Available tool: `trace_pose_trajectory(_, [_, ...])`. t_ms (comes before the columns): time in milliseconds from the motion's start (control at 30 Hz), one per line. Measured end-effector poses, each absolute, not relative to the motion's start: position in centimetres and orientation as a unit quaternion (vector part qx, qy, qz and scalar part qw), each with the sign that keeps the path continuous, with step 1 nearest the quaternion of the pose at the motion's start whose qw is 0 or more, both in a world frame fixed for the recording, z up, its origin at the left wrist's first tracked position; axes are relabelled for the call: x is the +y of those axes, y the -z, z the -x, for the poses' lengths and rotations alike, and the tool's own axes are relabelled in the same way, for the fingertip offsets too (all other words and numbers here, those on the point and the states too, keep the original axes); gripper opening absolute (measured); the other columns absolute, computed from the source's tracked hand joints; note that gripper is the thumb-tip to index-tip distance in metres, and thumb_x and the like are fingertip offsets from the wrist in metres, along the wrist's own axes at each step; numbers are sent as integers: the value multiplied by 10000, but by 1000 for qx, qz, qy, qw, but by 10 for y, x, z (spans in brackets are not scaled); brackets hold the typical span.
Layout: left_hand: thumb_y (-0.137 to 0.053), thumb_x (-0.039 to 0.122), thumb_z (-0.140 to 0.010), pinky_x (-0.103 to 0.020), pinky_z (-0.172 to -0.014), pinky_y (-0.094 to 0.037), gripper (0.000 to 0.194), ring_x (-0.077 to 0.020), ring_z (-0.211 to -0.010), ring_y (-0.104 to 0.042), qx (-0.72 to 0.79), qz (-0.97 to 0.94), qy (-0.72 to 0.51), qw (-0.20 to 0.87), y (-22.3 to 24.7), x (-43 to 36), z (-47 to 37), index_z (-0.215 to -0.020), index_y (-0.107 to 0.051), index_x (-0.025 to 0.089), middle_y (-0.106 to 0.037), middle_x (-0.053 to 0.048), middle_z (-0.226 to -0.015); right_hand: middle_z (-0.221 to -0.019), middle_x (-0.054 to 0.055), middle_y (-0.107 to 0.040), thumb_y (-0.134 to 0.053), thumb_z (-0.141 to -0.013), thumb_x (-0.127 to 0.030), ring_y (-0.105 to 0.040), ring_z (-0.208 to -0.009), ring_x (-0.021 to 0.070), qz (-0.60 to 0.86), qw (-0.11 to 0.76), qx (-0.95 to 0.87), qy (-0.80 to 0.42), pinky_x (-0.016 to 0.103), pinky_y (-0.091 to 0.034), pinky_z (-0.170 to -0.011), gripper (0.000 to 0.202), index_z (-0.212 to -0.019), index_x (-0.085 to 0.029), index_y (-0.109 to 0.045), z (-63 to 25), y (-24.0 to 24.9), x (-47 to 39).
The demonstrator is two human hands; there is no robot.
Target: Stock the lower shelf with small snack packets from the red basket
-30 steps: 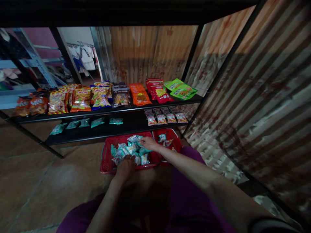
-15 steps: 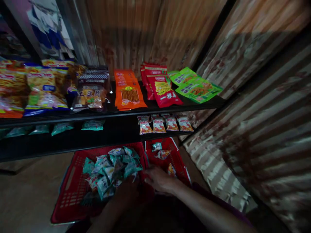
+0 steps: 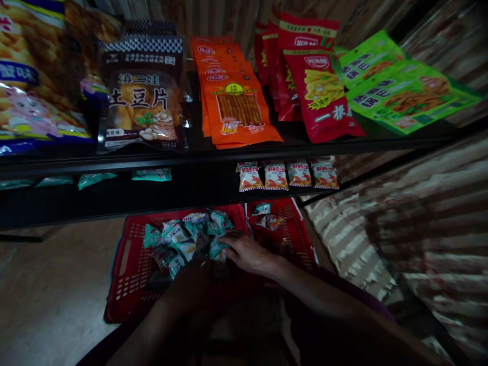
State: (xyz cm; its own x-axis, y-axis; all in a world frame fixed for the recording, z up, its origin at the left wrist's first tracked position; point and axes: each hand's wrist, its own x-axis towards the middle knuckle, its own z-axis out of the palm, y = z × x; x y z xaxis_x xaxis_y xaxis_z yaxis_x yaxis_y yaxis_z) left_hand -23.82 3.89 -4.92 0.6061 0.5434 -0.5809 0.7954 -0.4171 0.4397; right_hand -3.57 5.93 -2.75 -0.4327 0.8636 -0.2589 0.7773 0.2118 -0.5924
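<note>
A red plastic basket [image 3: 127, 269] on the floor holds a heap of small teal-and-white snack packets [image 3: 177, 235]. My right hand [image 3: 247, 252] reaches over its right side, fingers bent and closed on a teal snack packet [image 3: 218, 249] at the heap's edge. My left hand [image 3: 192, 277] is low at the near side of the heap, in deep shadow. Its fingers are too dark to make out. Beside the first basket stands a second red basket [image 3: 301, 229], with a teal packet [image 3: 262, 209] and an orange-and-white packet [image 3: 271, 221] in it.
Above the baskets runs a black shelf [image 3: 206, 195] with small white-and-orange packets [image 3: 276, 176] and teal packets [image 3: 151, 174]. The upper shelf [image 3: 213, 156] carries brown bags [image 3: 143, 96], orange bags [image 3: 238, 101], red bags [image 3: 324, 96] and green bags [image 3: 412, 96]. Corrugated metal wall [image 3: 438, 244] stands at right.
My right hand has moved left from between the baskets onto the teal packets. My left hand stays low by the heap. The view has moved nearer the shelves.
</note>
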Motion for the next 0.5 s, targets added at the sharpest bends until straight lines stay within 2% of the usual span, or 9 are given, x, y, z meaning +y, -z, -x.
trace_pose_trajectory(133, [-307,133,-881,-398,-949,-426,436,-253,-1190,-492,395,-834,184,337,46,49,254,-1265,-509,178,-531,-139,-1296,-1152,129,-648,-473,-878,-212,-551,-1164,239,528,64,-778,-333,373,-427,-995,332,-1174,-148,-608,43,31,81])
trace_pose_trajectory(267, [-364,160,-876,-412,-964,-419,446,-261,-1205,-483,420,-827,185,324,53,54,262,-1305,-478,210,-518,-133,-1319,-1176,118,-638,-472,-877,-211,-573,-1136,221,521,79,-784,-329,352,-442,-981,315,-1151,-154,-618,41,43,94])
trace_pose_trajectory(500, [-366,191,-877,-395,-994,-398,413,-253,-1204,-494,434,-810,177,351,62,72,247,-1257,-523,152,-542,-136,-1299,-1144,102,-657,-464,-875,-216,-624,-1052,206,534,78,-774,-331,355,-489,-923,318,-1155,-180,-610,-2,64,96])
